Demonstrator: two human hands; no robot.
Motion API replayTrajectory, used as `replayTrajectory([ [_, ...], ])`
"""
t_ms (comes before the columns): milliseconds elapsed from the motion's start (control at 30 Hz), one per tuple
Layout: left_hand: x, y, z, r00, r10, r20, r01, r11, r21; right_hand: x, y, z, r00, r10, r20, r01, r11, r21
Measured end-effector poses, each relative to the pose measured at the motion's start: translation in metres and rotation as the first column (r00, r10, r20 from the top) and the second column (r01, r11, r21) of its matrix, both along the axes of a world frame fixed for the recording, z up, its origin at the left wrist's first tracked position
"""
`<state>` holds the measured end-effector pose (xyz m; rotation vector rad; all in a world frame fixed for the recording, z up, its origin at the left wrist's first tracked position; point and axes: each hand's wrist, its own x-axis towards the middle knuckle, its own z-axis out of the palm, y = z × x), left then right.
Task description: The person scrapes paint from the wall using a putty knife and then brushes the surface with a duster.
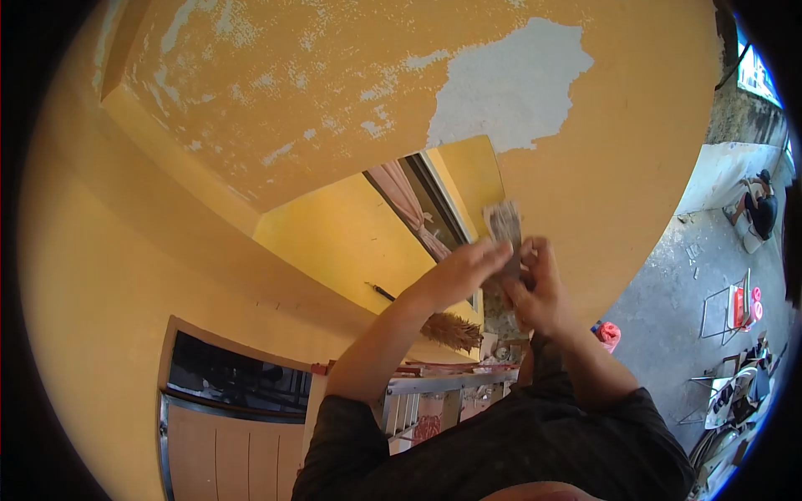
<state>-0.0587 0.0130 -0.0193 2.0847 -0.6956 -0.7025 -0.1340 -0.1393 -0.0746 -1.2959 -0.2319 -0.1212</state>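
My left hand (468,271) and my right hand (539,284) are close together in front of my chest. Between them is a greyish flat tool (503,224), blurred, with a pale upper end. The fingers of my left hand lie against its side, pressed together. My right hand is curled at its lower part, with the fingers bent round. Beyond the hands rises a yellow wall (635,108) with a large bare grey-white patch (510,83) and many smaller scraped marks to the left.
A ladder (451,384) stands below my arms, beside a straw brush (451,331). A window with a pink curtain (401,196) is set in a recess. At the far right another person (760,213) sits low near a wall; chairs and a red item (739,307) stand on the floor.
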Motion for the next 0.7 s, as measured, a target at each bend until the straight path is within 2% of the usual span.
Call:
replayTrajectory([
  [33,0.003,-0.008,-0.005,0.976,0.119,-0.18,-0.16,0.96,-0.232,0.005,0.003,0.012,0.999,-0.015,0.039,0.013,0.999,0.049],
  [67,0.005,-0.013,-0.006,0.91,0.186,-0.372,-0.343,0.84,-0.42,0.008,0.003,0.022,0.996,-0.031,0.079,0.023,0.995,0.096],
  [100,0.004,-0.019,0.001,0.907,0.194,-0.374,-0.354,0.834,-0.423,0.008,0.001,0.031,0.997,-0.019,0.077,0.012,0.996,0.091],
  [167,0.001,-0.03,0.021,0.839,0.094,-0.535,-0.477,0.602,-0.641,0.006,-0.004,0.046,0.998,0.023,0.051,-0.028,0.995,0.094],
  [200,0.005,-0.03,0.024,0.827,0.155,-0.54,-0.521,0.572,-0.633,0.004,-0.005,0.046,0.998,0.035,0.055,-0.04,0.995,0.089],
  [333,-0.013,-0.039,0.024,0.796,0.183,-0.577,-0.579,0.507,-0.638,-0.007,-0.016,0.044,0.999,0.047,0.026,-0.05,0.99,0.131],
  [400,-0.028,-0.046,0.018,0.868,0.238,-0.436,-0.496,0.474,-0.728,-0.017,-0.024,0.048,0.997,0.074,0.009,-0.074,0.981,0.179],
  [467,-0.031,-0.048,0.023,0.88,0.268,-0.393,-0.475,0.454,-0.754,-0.028,-0.031,0.051,0.996,0.037,0.084,-0.041,0.998,0.047],
  [500,-0.034,-0.048,0.024,0.884,0.294,-0.363,-0.461,0.427,-0.778,-0.028,-0.031,0.047,0.996,0.042,0.084,-0.047,0.997,0.056],
  [567,-0.026,-0.049,0.026,0.87,0.31,-0.384,-0.486,0.397,-0.779,-0.028,-0.029,0.037,0.957,-0.131,0.26,0.034,0.937,0.347],
  [600,-0.022,-0.051,0.026,0.875,0.267,-0.403,-0.48,0.386,-0.788,-0.027,-0.031,0.034,0.945,-0.175,0.277,0.044,0.906,0.422],
  [633,-0.021,-0.055,0.024,0.88,0.22,-0.421,-0.475,0.372,-0.798,-0.023,-0.028,0.033,0.945,-0.176,0.275,0.045,0.906,0.422],
  [667,-0.022,-0.061,0.02,0.876,0.184,-0.446,-0.482,0.371,-0.794,-0.015,-0.025,0.032,0.838,-0.387,0.384,0.177,0.859,0.48],
  [700,-0.025,-0.066,0.019,0.875,0.181,-0.449,-0.483,0.37,-0.793,-0.006,-0.023,0.031,0.674,-0.574,0.466,0.286,0.784,0.551],
])
